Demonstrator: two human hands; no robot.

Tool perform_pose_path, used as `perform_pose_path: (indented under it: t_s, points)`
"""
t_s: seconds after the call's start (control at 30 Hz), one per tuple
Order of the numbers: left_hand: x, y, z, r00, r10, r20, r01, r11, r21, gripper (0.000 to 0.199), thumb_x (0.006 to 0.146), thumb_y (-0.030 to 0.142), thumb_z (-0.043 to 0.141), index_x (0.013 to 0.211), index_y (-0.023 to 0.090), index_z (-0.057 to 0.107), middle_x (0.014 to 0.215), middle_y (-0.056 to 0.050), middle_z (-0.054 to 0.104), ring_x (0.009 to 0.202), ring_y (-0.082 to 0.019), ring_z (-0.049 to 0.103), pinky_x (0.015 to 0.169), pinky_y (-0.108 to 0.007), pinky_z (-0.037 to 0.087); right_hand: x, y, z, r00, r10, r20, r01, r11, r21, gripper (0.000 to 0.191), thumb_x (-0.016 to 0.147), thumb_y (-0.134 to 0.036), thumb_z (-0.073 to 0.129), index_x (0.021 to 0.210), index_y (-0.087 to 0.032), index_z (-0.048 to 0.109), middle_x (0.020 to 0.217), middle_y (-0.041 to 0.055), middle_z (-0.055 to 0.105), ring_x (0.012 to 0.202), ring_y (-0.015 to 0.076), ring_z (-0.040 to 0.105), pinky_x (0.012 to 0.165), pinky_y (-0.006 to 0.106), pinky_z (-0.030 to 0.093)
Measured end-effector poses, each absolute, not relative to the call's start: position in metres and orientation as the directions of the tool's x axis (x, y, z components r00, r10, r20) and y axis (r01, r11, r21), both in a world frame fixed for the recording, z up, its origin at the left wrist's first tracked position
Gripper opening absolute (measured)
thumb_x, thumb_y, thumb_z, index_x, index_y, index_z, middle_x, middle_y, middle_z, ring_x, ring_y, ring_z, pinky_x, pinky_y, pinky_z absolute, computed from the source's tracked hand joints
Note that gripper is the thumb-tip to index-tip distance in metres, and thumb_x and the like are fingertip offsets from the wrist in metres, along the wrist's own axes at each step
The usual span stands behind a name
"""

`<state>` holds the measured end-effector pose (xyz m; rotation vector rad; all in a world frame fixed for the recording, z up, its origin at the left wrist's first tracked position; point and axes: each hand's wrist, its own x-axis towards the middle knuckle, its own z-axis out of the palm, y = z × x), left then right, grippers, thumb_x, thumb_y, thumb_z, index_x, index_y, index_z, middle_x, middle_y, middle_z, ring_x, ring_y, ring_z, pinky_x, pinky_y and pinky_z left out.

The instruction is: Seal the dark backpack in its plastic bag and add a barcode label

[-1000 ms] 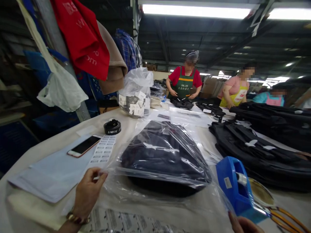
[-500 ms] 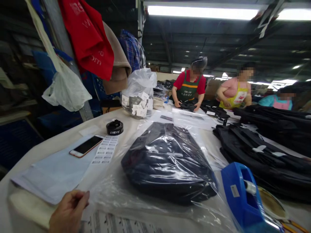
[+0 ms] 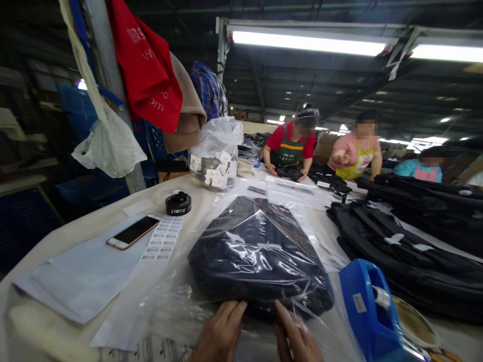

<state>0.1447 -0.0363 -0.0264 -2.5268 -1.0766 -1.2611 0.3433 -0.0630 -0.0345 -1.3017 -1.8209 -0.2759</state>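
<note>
A black fabric bag (image 3: 260,251) lies flat on the table inside a clear plastic bag (image 3: 173,296). At its near edge, my left hand (image 3: 221,332) reaches forward with fingers stretched out, their tips touching the plastic. My right hand (image 3: 296,337) is a little to the right, its fingers also extended against the near edge. Neither hand is closed around anything that I can see. Below the left hand, a printed sheet or film (image 3: 151,349) shows partly through the plastic.
On the left are a phone (image 3: 134,231), a barcode label sheet (image 3: 162,239) and a black tape roll (image 3: 178,203). A blue tape dispenser (image 3: 368,311) stands on the right, near piled black bags (image 3: 403,251). Behind is a plastic bag of tags (image 3: 215,166). Co-workers (image 3: 289,146) work across the table.
My left hand has moved right, from the plastic's left side to the bag's near edge. My right hand has come into view beside it. The camera view has tilted up slightly.
</note>
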Motion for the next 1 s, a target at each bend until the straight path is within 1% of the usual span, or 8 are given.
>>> perform_pose_path:
  t_s: [0.13, 0.23, 0.37, 0.57, 0.67, 0.77, 0.87, 1.0]
  points:
    - [0.146, -0.029, 0.005, 0.433, 0.404, 0.806, 0.589, -0.804, 0.087, 0.05, 0.088, 0.002, 0.029, 0.137, 0.01, 0.037, 0.116, -0.014, 0.061, 0.115, -0.019, 0.054, 0.096, -0.03, 0.049, 0.366, -0.054, 0.007, -0.316, 0.528, 0.789, 0.855, 0.519, -0.005, 0.054, 0.083, -0.006, 0.049, 0.135, -0.018, 0.042, 0.113, 0.0096, 0.064, 0.11, 0.0224, 0.057, 0.09, 0.035, 0.049]
    - [0.144, -0.029, 0.021, 0.523, 0.303, 0.797, 0.527, -0.85, -0.023, 0.045, 0.087, -0.001, 0.03, 0.129, 0.004, 0.045, 0.125, -0.017, 0.056, 0.13, -0.025, 0.038, 0.102, -0.038, 0.044, 0.376, -0.044, 0.027, -0.407, 0.457, 0.791, 0.837, 0.533, 0.123, 0.045, 0.08, -0.003, 0.049, 0.125, -0.008, 0.049, 0.118, 0.0143, 0.06, 0.121, 0.025, 0.048, 0.1, 0.042, 0.04]
    - [0.155, -0.037, 0.019, 0.727, 0.062, 0.684, 0.284, -0.934, -0.218, 0.027, 0.092, 0.012, 0.042, 0.113, 0.01, 0.059, 0.115, -0.007, 0.064, 0.121, -0.021, 0.05, 0.104, -0.031, 0.043, 0.376, -0.034, 0.039, -0.439, 0.502, 0.745, 0.86, 0.475, 0.187, 0.038, 0.083, -0.008, 0.042, 0.12, -0.006, 0.051, 0.121, 0.0144, 0.059, 0.123, 0.024, 0.045, 0.103, 0.044, 0.036]
    - [0.178, -0.022, 0.018, 0.705, 0.226, 0.673, 0.459, -0.868, -0.189, 0.037, 0.095, 0.012, 0.028, 0.124, 0.007, 0.051, 0.128, -0.011, 0.055, 0.129, -0.025, 0.04, 0.104, -0.039, 0.042, 0.375, -0.032, 0.044, -0.433, 0.507, 0.745, 0.852, 0.499, 0.156, 0.048, 0.083, -0.009, 0.046, 0.13, -0.005, 0.041, 0.134, 0.0203, 0.047, 0.13, 0.0273, 0.038, 0.101, 0.048, 0.038]
    - [0.173, 0.003, 0.026, 0.675, 0.402, 0.618, 0.605, -0.781, -0.153, 0.037, 0.093, 0.017, 0.036, 0.124, 0.004, 0.048, 0.128, -0.016, 0.055, 0.123, -0.028, 0.047, 0.1, -0.045, 0.044, 0.382, -0.03, 0.043, -0.466, 0.547, 0.696, 0.847, 0.503, 0.171, 0.05, 0.084, -0.015, 0.046, 0.133, -0.008, 0.038, 0.13, 0.0165, 0.053, 0.128, 0.0273, 0.04, 0.1, 0.05, 0.038]
    - [0.159, 0.027, 0.035, 0.73, 0.521, 0.442, 0.626, -0.77, -0.125, 0.046, 0.088, 0.03, 0.049, 0.129, 0.01, 0.044, 0.127, -0.014, 0.056, 0.116, -0.03, 0.053, 0.098, -0.05, 0.042, 0.392, -0.025, 0.043, -0.491, 0.588, 0.643, 0.84, 0.515, 0.17, 0.052, 0.085, -0.019, 0.044, 0.136, -0.014, 0.036, 0.125, 0.0112, 0.058, 0.123, 0.0249, 0.047, 0.098, 0.048, 0.041]
    - [0.148, 0.039, 0.038, 0.762, 0.543, 0.353, 0.611, -0.784, -0.112, 0.053, 0.081, 0.033, 0.058, 0.129, 0.016, 0.045, 0.124, -0.011, 0.058, 0.112, -0.03, 0.055, 0.099, -0.054, 0.04, 0.4, -0.019, 0.043, -0.444, 0.67, 0.595, 0.876, 0.465, 0.13, 0.051, 0.085, -0.024, 0.045, 0.135, -0.015, 0.039, 0.127, 0.0113, 0.057, 0.117, 0.0237, 0.052, 0.09, 0.042, 0.047]
    - [0.15, 0.038, 0.012, 0.744, 0.398, 0.536, 0.601, -0.749, -0.279, 0.029, 0.088, 0.013, 0.04, 0.111, 0.008, 0.056, 0.106, -0.013, 0.066, 0.101, -0.024, 0.061, 0.096, -0.044, 0.044, 0.401, -0.019, 0.02, -0.411, 0.685, 0.601, 0.904, 0.393, 0.169, 0.045, 0.085, -0.021, 0.044, 0.13, -0.019, 0.046, 0.118, 0.0091, 0.062, 0.106, 0.0244, 0.058, 0.087, 0.042, 0.046]
